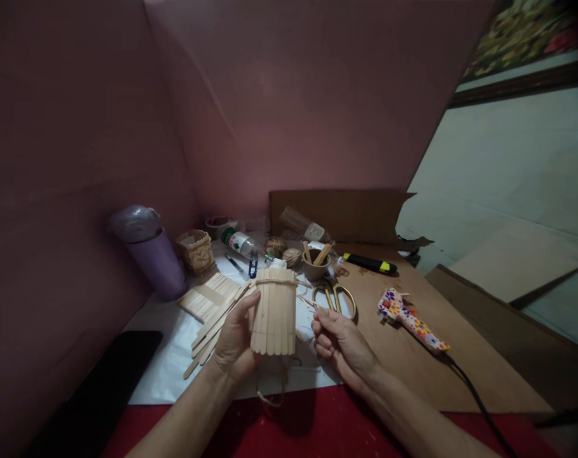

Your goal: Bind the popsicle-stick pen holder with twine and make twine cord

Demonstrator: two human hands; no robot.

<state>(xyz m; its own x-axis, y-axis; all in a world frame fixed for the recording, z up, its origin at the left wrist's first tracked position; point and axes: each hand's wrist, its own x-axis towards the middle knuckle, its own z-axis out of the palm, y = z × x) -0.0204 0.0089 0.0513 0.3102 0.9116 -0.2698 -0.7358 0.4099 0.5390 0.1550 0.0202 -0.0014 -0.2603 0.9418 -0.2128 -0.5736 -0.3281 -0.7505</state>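
My left hand [238, 334] is wrapped around the side of a cylinder of upright craft sticks [274, 318], held upright over the table's near part. Near its top, a strand of twine [275, 281] circles the sticks, and part of it stretches right toward my other hand. My right hand [339, 340] is closed in a pinch on that twine, its fingertips just apart from the cylinder. A loose loop of twine [272, 402] dangles below the cylinder. Gold-handled scissors [339, 296] lie just behind my right hand.
Loose craft sticks [217, 331] and a bundle of sticks [212, 298] lie left. Behind stand a purple tumbler [158, 264], plastic bottles [241, 243], twine balls [292, 257] and a small pot [316, 267]. A utility knife [369, 263] and a flowered, corded glue gun [412, 324] rest on cardboard [460, 375].
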